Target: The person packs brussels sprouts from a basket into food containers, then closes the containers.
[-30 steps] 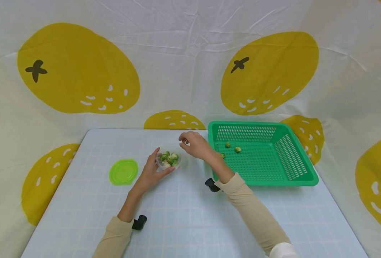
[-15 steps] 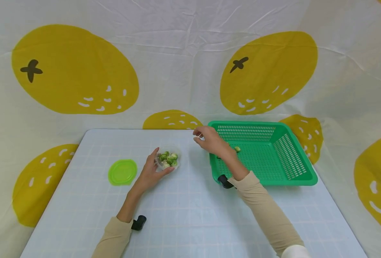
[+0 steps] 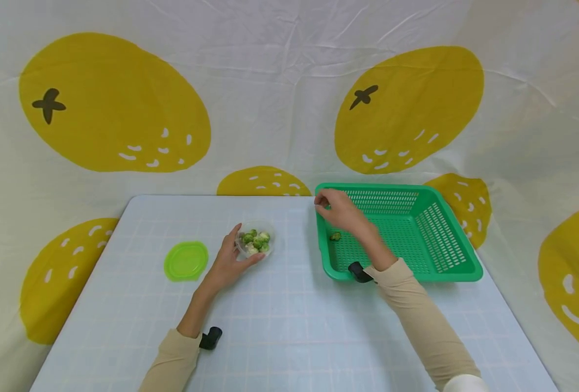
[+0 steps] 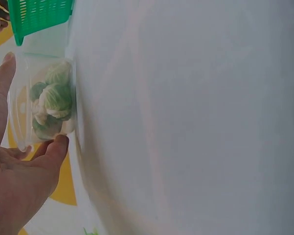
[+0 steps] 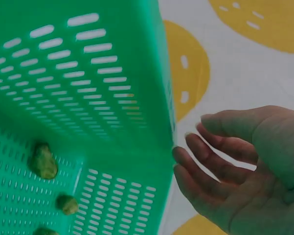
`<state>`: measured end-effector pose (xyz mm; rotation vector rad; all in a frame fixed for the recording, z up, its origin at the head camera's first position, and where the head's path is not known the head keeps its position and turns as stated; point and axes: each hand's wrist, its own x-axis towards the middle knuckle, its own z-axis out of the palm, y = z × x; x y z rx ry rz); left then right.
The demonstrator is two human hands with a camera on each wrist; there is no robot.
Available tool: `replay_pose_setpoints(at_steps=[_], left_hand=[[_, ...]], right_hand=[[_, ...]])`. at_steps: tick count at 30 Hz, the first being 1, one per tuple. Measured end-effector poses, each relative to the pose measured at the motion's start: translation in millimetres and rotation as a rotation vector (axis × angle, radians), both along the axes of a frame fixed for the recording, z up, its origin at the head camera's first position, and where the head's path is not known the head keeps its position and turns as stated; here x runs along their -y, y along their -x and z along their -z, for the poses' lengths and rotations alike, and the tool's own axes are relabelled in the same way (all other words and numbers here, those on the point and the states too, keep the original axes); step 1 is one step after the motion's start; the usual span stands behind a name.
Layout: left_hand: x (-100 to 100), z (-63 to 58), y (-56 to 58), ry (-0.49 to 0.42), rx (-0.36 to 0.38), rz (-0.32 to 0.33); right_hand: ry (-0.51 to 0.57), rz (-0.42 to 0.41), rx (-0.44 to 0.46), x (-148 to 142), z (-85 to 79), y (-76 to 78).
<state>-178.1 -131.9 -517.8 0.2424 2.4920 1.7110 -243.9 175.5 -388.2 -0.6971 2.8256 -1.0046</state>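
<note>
My left hand (image 3: 230, 262) holds a clear plastic container (image 4: 68, 103) on the table, thumb on one side and fingers on the other. Several green-and-white Brussels sprouts (image 3: 254, 239) lie inside it. Above the left rim of a green plastic basket (image 3: 392, 277) hovers my right hand (image 3: 340, 209), its fingers loosely bent and nothing between them in the right wrist view. One Brussels sprout (image 3: 335, 236) shows in the basket below that hand. The right wrist view shows that sprout and two more, including a small sprout (image 5: 67, 204); in the head view my arm hides those others.
A bright green lid (image 3: 186, 261) lies flat on the table (image 3: 269, 326), left of the container. The basket stands at the table's back right, with tall slotted walls. A white curtain (image 3: 279, 109) printed with yellow fruit hangs behind the table.
My right hand has moved right, from beside the container to above the basket's left rim. The left hand and the container have stayed in place.
</note>
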Motion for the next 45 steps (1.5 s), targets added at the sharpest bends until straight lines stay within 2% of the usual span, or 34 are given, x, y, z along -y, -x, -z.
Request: replay_pose_setpoints(at_steps=[11,19,28,36,45], left_hand=[[0.7,-0.5,-0.4,0.001,-0.004,0.000],[0.4,-3.2,-2.7,0.019,0.000,0.003],[0.5,-4.5,-4.5,0.037,-0.003,0.002],[0.2,-6.7,-5.0,0.044,0.000,0.001],[1.9,-5.7,-3.7,0.036,-0.002,-0.001]], right_hand=[[-0.064,-0.009,0.036,-28.4,6.8,6.3],[-0.105,-0.020,0.096,-41.5,13.7,13.9],[-0.179,-0.095,0.122,-49.1,18.5,22.0],[-0.346,-0.149,0.240,-49.3,19.9,28.7],[-0.386,-0.179,0.323,-47.4,29.2,35.9]])
